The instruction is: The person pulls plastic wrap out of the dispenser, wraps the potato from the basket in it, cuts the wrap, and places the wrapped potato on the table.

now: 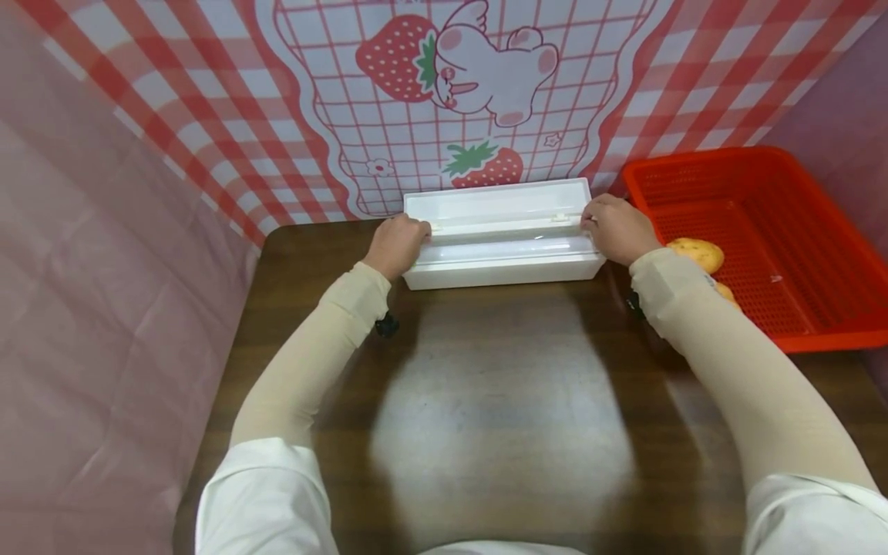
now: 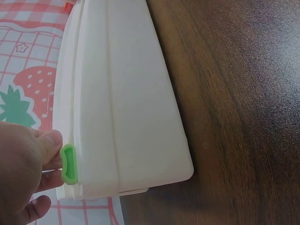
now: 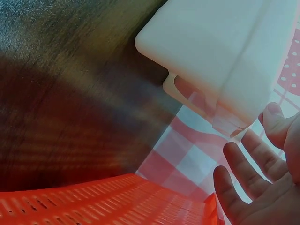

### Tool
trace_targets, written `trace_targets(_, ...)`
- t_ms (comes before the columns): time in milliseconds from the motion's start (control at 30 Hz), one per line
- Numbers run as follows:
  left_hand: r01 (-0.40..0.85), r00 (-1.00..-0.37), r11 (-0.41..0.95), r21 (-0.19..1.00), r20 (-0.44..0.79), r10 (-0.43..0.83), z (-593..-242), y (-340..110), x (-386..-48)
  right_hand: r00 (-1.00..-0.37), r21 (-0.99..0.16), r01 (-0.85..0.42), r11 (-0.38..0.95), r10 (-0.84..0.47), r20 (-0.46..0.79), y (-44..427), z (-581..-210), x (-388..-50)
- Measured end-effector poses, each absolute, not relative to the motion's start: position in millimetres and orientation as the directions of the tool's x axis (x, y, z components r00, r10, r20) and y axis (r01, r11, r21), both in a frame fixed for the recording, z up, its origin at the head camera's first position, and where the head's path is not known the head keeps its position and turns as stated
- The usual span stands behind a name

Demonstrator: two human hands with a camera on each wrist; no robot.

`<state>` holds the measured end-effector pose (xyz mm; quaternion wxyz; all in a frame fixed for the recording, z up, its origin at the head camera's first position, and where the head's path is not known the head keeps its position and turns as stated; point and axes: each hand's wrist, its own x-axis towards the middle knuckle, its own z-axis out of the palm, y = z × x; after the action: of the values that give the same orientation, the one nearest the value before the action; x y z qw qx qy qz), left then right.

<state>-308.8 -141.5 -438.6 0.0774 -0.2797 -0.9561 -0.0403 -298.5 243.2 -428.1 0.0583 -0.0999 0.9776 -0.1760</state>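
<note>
On a brown desk [image 1: 499, 401], a long white box [image 1: 502, 274], its lid raised, is set near the patterned backdrop [image 1: 229, 100]. Its left end is met by the left hand [image 1: 398, 245], fingers bent beside a green tab [image 2: 70, 164], its right end by the right hand [image 1: 620, 230], fingers loosely spread; whether anything is pinched cannot be told. To the right, yellow potatoes [image 1: 699, 253] are held in a red basket [image 1: 819, 231].

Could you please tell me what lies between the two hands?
The head view shows the open white box between the left hand and right hand.
</note>
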Motion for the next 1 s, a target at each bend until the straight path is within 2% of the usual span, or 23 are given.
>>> trace_targets(467,0.545,-0.827,0.837,0.04,0.189,0.529,-437,-143,-307,-0.976,-0.316,-0.202,0.927,-0.217,-0.013,246,-429,-297)
trace_targets(1000,0.544,-0.812,0.838,-0.029,0.233,0.535,-428,-146,-306,-0.976,-0.295,-0.216,0.931,-0.209,0.054,244,-422,-292)
